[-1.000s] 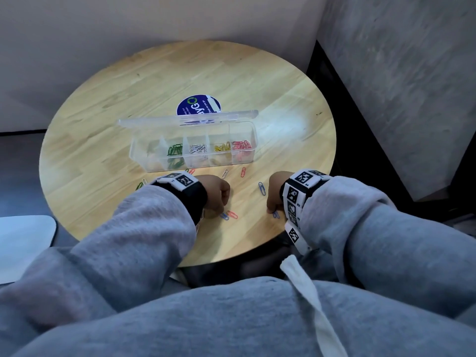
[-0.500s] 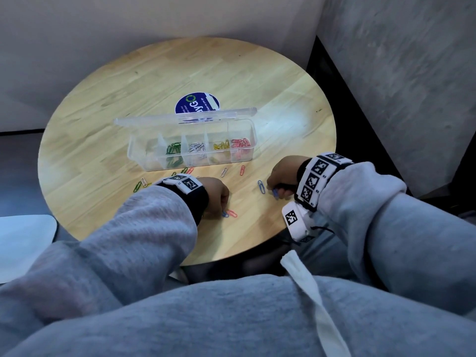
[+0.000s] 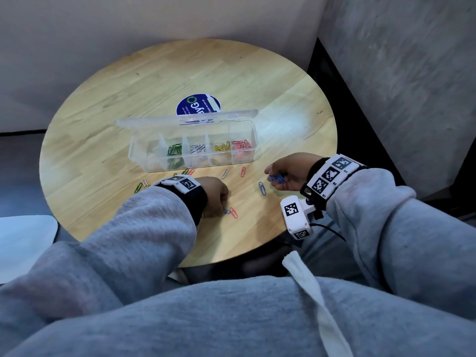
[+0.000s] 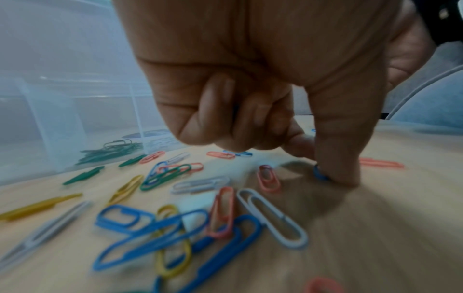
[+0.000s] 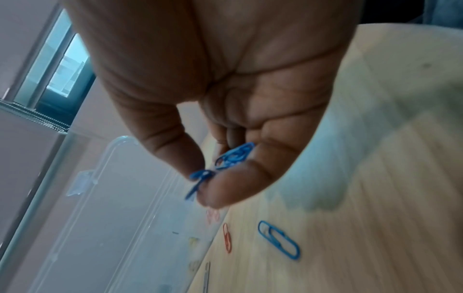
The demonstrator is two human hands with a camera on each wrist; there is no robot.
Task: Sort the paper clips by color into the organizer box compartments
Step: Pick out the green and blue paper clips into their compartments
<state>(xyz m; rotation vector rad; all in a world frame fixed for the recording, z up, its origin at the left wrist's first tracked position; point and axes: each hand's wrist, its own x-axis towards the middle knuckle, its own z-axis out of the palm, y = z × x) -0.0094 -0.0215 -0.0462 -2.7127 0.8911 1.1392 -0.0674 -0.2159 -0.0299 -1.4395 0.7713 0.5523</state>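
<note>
1. At the far left of the round pale wooden tabletop, a green paper clip and a pale one beside it lie loose in front of the box.
2. The clear plastic organizer box stands in the middle of the tabletop with its lid open and leaning back. From left to right, the first compartment looks empty; the next ones hold green clips, white clips, yellow clips and red clips.
3. The left hand is low on the tabletop, in front of the box. Its outer fingers are curled in, and the thumb and a fingertip press on one small blue paper clip that lies flat on the wood. This grip is pinching the clip at its end. A red clip lies just beside it.
4. In the left wrist view, many loose clips of blue, yellow, red, white and green colour lie scattered under the wrist.
5. Between the two hands, one blue clip lies alone on the wood.
6. The right hand is raised above the tabletop, near the right end of the box. Its grip is grasping a small bunch of blue paper clips between thumb and curled fingers.
</note>
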